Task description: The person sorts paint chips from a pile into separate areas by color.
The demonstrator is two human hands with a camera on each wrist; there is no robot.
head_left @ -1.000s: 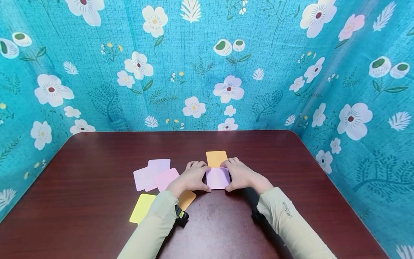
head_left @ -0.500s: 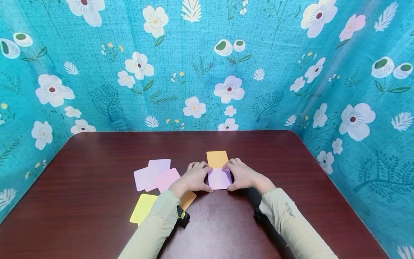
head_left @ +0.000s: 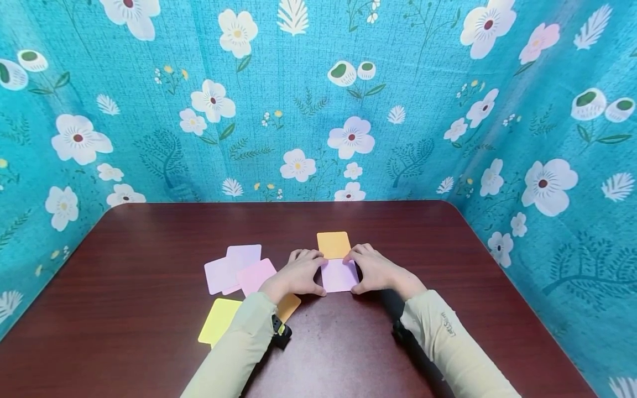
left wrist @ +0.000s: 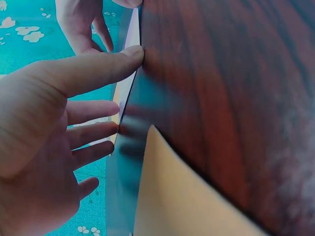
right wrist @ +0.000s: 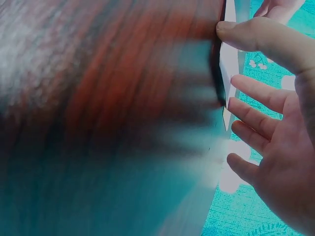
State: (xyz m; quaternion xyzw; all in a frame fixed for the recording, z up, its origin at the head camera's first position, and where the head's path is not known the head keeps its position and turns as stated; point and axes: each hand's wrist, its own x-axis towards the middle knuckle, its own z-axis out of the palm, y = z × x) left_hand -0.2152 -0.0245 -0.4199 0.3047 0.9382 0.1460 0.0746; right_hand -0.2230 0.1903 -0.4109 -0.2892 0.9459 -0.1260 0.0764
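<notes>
A square lilac card [head_left: 339, 276] lies right of centre on the dark reddish wood-grain table [head_left: 338, 354], pinched from both sides. The left hand [head_left: 297, 273] grips its left side between thumb and index finger, the thumb at the near corner; the right hand [head_left: 376, 271] does the same at the right side. In the wrist views the remaining fingers of each hand stand apart. On the far side, the bright orange card [head_left: 333, 245] meets the pinched one edge to edge. To the left, a pink card [head_left: 256, 275] overlaps a pair of pale lilac cards [head_left: 218, 275]. Nearer are a yellow card [head_left: 217, 320] and a darker orange card [head_left: 288, 305], both partly hidden by the left arm in its beige sleeve [head_left: 239, 342]. Blue flowered cloth [head_left: 273, 83] hangs beyond the table.
</notes>
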